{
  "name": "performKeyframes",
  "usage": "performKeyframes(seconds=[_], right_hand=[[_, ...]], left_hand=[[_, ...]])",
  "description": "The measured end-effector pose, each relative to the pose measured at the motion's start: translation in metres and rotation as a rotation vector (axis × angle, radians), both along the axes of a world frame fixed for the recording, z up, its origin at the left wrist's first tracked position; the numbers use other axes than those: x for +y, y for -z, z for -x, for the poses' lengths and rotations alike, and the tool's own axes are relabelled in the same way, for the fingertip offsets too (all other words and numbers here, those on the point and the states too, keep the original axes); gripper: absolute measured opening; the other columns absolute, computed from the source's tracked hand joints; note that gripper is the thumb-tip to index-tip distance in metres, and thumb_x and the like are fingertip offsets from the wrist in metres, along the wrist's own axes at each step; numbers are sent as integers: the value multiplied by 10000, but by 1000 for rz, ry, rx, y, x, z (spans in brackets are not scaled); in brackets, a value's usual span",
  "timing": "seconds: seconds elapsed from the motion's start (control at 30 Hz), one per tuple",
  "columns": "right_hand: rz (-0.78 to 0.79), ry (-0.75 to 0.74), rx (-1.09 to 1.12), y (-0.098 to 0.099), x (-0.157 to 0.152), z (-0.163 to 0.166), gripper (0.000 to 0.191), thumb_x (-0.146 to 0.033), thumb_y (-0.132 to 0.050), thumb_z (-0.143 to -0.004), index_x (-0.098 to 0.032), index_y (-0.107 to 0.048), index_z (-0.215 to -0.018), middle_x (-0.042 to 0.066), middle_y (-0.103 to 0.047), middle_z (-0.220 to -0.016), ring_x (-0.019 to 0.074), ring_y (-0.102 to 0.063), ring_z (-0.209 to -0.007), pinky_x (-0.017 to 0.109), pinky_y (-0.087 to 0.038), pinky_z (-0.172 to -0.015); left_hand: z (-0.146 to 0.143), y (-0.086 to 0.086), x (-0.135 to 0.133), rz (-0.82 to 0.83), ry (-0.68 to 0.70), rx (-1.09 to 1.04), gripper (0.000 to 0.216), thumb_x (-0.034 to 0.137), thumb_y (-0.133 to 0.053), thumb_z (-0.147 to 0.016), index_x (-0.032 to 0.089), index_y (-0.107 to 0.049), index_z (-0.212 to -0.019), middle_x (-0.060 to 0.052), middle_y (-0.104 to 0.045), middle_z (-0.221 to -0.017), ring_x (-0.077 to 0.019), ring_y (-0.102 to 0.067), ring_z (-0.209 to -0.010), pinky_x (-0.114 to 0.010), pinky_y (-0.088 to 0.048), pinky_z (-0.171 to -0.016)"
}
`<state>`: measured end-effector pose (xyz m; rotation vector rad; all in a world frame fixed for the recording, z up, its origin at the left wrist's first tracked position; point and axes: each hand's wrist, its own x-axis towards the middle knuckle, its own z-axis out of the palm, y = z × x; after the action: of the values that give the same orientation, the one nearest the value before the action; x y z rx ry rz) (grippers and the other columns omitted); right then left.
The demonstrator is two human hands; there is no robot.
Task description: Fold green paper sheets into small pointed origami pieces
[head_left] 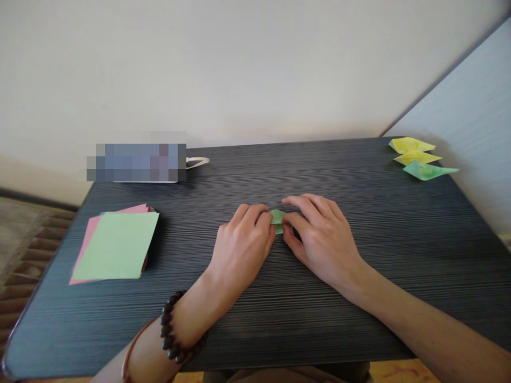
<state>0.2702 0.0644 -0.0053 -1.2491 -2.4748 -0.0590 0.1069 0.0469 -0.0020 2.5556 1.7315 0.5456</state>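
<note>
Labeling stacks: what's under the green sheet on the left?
Pink paper sticks out from under the green sheet along its left and top edges. How many sheets lie beneath is covered. The left hand and right hand pinch a folded green piece elsewhere.

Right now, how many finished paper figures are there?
3, at the far right corner: farthest yellow figure, middle yellow figure, nearest green figure. Left hand and right hand partly hide a green piece.
</note>
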Motion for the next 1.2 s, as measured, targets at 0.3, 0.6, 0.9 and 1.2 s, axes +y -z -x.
performKeyframes(seconds=[0.3,0.6,0.9,1.2], right_hand=[[94,38,-9,-2,-5,4,135,-169,-518,-832,-158,-652,-843,77,-607,-938,239,-531,-897,396,-443,-815],[156,59,112,0,-5,0,161,-153,-508,-838,-158,-667,-812,107,-548,-1049,238,-548,-933,391,-485,-793],[193,71,132,1,-4,0,120,-163,-543,-795,-145,-662,-797,103,-554,-1067,240,-560,-944,400,-498,-830],[218,25,119,-6,-3,-4,139,-146,-563,-801,-163,-690,-746,80,-566,-1061,231,-541,-958,395,-469,-856]], left_hand=[[-2,1,1,-22,52,16,125,132,-505,-879,140,-626,-846,-81,-679,-1003,-233,-569,-922,-378,-532,-766],[-1,1,4,158,47,-84,100,167,-497,-879,150,-572,-815,-71,-615,-932,-210,-544,-889,-373,-517,-784],[0,4,3,188,40,-191,59,124,-550,-814,171,-571,-785,-48,-613,-962,-205,-546,-905,-375,-505,-809],[2,1,5,232,74,-205,101,108,-534,-840,159,-573,-762,-47,-612,-948,-203,-537,-904,-378,-487,-829]])
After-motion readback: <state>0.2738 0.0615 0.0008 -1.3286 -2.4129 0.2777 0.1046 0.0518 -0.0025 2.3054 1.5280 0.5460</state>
